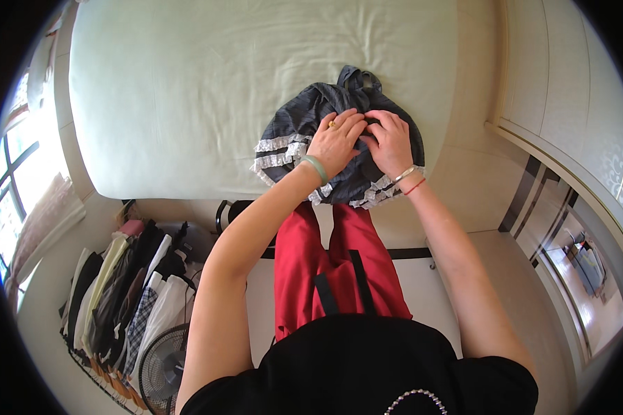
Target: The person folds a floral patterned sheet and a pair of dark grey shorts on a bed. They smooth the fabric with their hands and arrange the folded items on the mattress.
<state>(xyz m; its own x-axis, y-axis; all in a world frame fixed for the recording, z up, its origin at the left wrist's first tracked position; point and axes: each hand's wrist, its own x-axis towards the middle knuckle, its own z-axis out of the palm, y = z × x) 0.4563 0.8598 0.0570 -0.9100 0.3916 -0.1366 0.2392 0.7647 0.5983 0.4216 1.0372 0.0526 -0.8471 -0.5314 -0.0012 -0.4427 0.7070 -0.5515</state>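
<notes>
Dark grey cloth is touched by the left hand point(336, 143) and the right hand point(389, 142), which are held close beside each other with fingers bent; whether a fold is gripped by either cannot be told. A ring point(331, 124) and a pale green bangle point(315, 168) are worn on the left; on the right wrist, a silver bracelet point(404, 173) and a red cord point(415, 186). Beneath them the garment point(291, 121) is spread on the bed point(187, 104), by its near edge and toward the right, its near hem edged with white lace point(282, 144) and its strap-like loops point(354, 77) turned to the far side. Red trousers point(301, 263) are seen nearer. At near left, hung clothes point(107, 304) are lined up beside a black fan point(160, 370); farther left, a window point(14, 155) is partly covered by a curtain point(45, 225).
</notes>
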